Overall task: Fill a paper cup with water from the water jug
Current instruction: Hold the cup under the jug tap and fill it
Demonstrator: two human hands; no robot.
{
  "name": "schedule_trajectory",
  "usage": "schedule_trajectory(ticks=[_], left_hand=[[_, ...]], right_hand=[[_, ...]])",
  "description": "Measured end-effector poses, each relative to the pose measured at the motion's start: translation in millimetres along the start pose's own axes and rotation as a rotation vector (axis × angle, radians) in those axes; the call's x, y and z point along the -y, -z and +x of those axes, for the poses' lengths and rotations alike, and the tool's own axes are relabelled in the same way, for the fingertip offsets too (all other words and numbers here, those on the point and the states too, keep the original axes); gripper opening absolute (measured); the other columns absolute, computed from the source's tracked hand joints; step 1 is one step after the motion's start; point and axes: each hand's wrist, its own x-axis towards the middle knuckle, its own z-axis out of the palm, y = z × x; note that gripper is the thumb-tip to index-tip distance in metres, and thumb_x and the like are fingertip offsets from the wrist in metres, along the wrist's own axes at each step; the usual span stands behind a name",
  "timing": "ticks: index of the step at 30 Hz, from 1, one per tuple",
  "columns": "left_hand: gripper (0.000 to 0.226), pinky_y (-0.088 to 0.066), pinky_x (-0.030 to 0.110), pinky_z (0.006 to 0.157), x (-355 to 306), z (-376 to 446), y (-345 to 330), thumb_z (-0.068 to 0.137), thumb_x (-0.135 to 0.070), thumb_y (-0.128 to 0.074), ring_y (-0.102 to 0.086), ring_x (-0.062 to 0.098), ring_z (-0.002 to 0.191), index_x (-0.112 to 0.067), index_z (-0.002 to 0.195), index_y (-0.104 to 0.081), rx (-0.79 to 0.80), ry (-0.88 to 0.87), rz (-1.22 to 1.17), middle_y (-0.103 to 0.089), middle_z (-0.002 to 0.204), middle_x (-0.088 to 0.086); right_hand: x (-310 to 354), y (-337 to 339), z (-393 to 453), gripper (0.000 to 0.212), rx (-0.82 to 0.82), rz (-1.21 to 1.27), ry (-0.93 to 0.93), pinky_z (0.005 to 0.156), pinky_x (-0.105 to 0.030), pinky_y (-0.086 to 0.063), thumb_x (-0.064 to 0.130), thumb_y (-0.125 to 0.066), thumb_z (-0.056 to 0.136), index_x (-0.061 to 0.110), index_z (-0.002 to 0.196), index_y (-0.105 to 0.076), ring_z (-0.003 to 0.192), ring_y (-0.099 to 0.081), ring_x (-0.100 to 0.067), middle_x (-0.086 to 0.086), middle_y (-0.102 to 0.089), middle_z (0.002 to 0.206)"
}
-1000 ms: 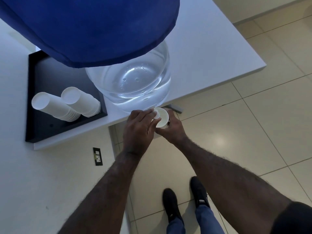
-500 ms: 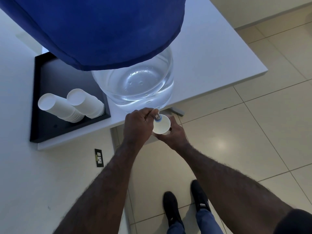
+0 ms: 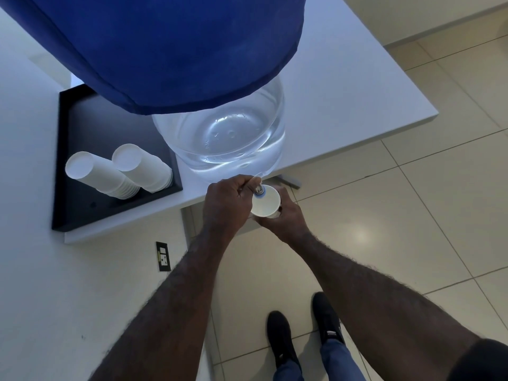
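Observation:
A large clear water jug [image 3: 220,138] under a blue cloth cover [image 3: 165,50] stands at the front edge of a white table [image 3: 343,92]. Its small tap [image 3: 259,189] juts over the edge. My left hand [image 3: 228,204] is closed on the tap's lever. My right hand [image 3: 286,218] holds a white paper cup [image 3: 266,203] upright directly beneath the tap, just off the table edge. I cannot tell whether water is flowing.
A black tray [image 3: 82,204] on the table's left holds two stacks of white paper cups [image 3: 118,174] lying on their sides. A wall socket [image 3: 163,256] sits below the table. Beige tiled floor and my black shoes [image 3: 302,334] are underneath.
My left hand has shifted off the cup's rim onto the tap lever, exposing the tap. The cup now shows fully under the spout. The view has tilted slightly.

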Motion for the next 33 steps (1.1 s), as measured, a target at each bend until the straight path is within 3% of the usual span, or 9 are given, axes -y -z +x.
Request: schedule_trajectory(ticks=[7,13,16,24,27,33], left_hand=[[0.026,-0.055,0.028,0.070,1.6,0.9,-0.9,0.093,-0.039,-0.064,-0.069,0.017,0.074,-0.018,0.098,-0.078,-0.002,0.007,-0.007,-0.080,0.090,0.000],[0.027,-0.051,0.022,0.067,3.0,1.9,-1.3,0.093,-0.039,-0.063,-0.067,0.014,0.072,-0.017,0.099,-0.078,0.003,-0.015,0.000,-0.080,0.090,0.000],[0.028,-0.045,0.016,0.064,3.6,2.1,-1.9,0.093,-0.039,-0.063,-0.063,0.012,0.069,-0.016,0.099,-0.078,0.003,-0.024,0.010,-0.080,0.089,0.000],[0.025,-0.052,0.022,0.069,1.8,1.9,-1.2,0.092,-0.037,-0.065,-0.068,0.014,0.074,-0.017,0.097,-0.078,0.008,-0.005,0.004,-0.080,0.090,-0.001],[0.025,-0.051,0.022,0.069,1.9,2.0,-0.7,0.092,-0.037,-0.065,-0.067,0.012,0.073,-0.016,0.097,-0.078,0.013,-0.006,0.005,-0.080,0.089,-0.001],[0.027,-0.059,0.034,0.075,0.9,1.9,-0.1,0.093,-0.037,-0.065,-0.071,0.018,0.080,-0.013,0.100,-0.076,0.025,-0.011,0.028,-0.079,0.093,0.002]], right_hand=[[-0.6,-2.4,1.9,0.069,0.008,-0.016,0.020,0.084,-0.031,-0.055,0.034,-0.087,0.068,0.035,0.124,-0.046,0.099,-0.058,-0.004,0.017,-0.060,0.112],[-0.2,-1.7,3.1,0.067,0.001,-0.005,0.001,0.081,-0.026,-0.054,0.033,-0.087,0.068,0.048,0.117,-0.045,0.099,-0.058,0.003,0.026,-0.059,0.107],[0.0,-1.9,2.8,0.066,0.002,-0.009,0.001,0.081,-0.025,-0.054,0.034,-0.086,0.068,0.046,0.118,-0.045,0.099,-0.057,0.002,0.025,-0.058,0.108],[0.9,-1.9,3.3,0.065,-0.002,-0.022,-0.008,0.076,-0.015,-0.048,0.036,-0.086,0.067,0.053,0.114,-0.043,0.097,-0.056,0.008,0.029,-0.059,0.104],[0.3,-1.8,3.4,0.065,-0.003,-0.025,-0.011,0.078,-0.020,-0.051,0.036,-0.086,0.068,0.047,0.117,-0.045,0.097,-0.056,0.006,0.027,-0.059,0.105],[0.0,-0.6,3.5,0.066,0.002,-0.030,0.006,0.081,-0.026,-0.054,0.035,-0.086,0.068,0.038,0.122,-0.047,0.099,-0.058,0.000,0.019,-0.061,0.110]])
